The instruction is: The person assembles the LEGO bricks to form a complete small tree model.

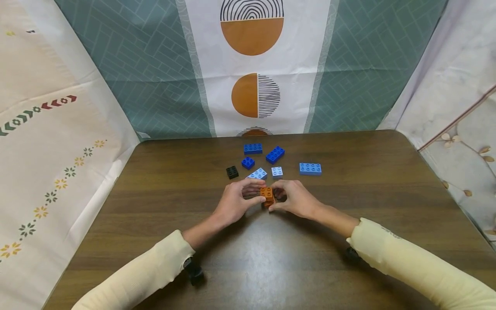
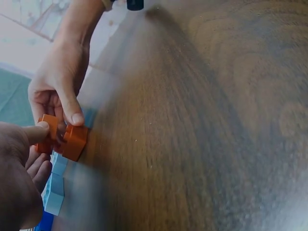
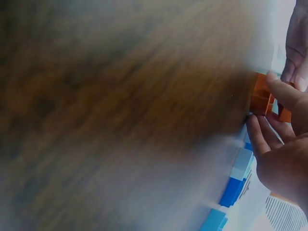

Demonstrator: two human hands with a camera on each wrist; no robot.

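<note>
Between the thumb and fingers of my left hand (image 1: 237, 201) is a small orange toy brick (image 1: 266, 192) with its studs up. Just below it, a second orange brick (image 2: 75, 142) stands on the table, gripped by my right hand (image 1: 297, 199). In the left wrist view the right thumb lies on that lower brick, and a narrow gap shows between the two bricks. The right wrist view shows the lower orange brick (image 3: 261, 94) between right thumb and fingers, with the left hand (image 3: 297, 60) beyond. A light blue brick (image 1: 257, 174) lies just behind the left fingers.
Behind the hands lie a black brick (image 1: 232, 172), a pale square brick (image 1: 277, 172), a small dark blue brick (image 1: 248, 162) and two long dark blue bricks (image 1: 253, 148). Farther right is a mid-blue brick (image 1: 310, 168). A patterned curtain (image 1: 155, 86) hangs past the wooden table's (image 1: 174, 168) back edge.
</note>
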